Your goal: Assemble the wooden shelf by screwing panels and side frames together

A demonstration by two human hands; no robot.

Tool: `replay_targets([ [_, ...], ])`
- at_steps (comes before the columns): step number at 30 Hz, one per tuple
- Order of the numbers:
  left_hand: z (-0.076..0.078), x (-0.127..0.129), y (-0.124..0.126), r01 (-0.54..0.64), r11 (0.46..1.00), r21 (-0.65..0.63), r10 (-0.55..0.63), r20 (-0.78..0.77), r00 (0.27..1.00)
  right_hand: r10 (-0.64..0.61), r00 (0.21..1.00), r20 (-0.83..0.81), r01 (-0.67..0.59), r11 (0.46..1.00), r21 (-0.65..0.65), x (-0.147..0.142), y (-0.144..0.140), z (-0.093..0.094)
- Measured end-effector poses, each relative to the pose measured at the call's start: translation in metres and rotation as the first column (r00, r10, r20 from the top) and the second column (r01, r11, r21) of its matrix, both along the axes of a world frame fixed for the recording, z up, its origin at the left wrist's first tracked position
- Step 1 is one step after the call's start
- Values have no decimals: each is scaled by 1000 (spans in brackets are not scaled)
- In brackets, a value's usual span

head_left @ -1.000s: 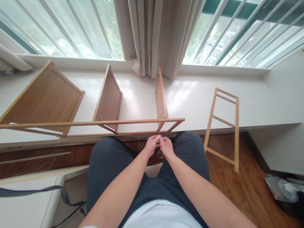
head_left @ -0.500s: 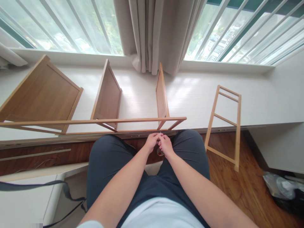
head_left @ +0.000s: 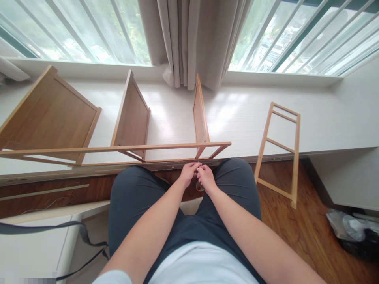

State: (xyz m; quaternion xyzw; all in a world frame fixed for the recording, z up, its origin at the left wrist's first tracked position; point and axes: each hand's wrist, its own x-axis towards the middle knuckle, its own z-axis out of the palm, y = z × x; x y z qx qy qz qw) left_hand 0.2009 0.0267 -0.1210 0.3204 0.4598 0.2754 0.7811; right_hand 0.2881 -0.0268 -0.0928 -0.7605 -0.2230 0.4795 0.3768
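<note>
Close together between my knees, my left hand (head_left: pixel 188 173) and my right hand (head_left: pixel 206 177) meet at the fingertips. Both are closed in a pinch. A tiny thin pale piece pokes up between the fingers, too small to name. Just beyond them runs a long wooden frame (head_left: pixel 166 147), lying along the front edge of the white ledge. Three wooden panels stand up from this frame: a wide one at the left (head_left: pixel 56 112), one in the middle (head_left: pixel 133 114), and a narrow-looking one at the right (head_left: pixel 201 112). Neither hand touches the wood.
A ladder-like wooden frame (head_left: pixel 280 146) leans against the ledge (head_left: pixel 237 114) at the right, its foot near the wood floor (head_left: pixel 275 232). Plastic bags (head_left: pixel 346 225) lie at lower right. A black strap (head_left: pixel 84 232) hangs at lower left. Curtains (head_left: pixel 183 43) hang behind.
The view has shifted slightly. My hands stay together between my knees, their fingers moving a little around the tiny piece. The wooden parts stand as before.
</note>
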Motion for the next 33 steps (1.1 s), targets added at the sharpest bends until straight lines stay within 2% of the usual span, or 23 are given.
replay_targets([
  [9, -4, -1, 3, -12, 1000, 1, 12, -26, 1000, 34, 999, 22, -34, 999, -2, 2, -7, 3],
  [20, -3, -2, 3, -6, 1000, -3, 6, -32, 999, 17, 1000, -23, -17, 1000, -7, 2, -6, 1],
  [27, -3, -1, 3, -10, 999, -38, 10, -1, 1000, -21, 996, -87, 19, 1000, -24, 2, -3, 5],
  [33, -5, -2, 3, -22, 999, -29, 23, 35, 999, -15, 997, -72, 12, 999, -42, 1, -3, 7],
])
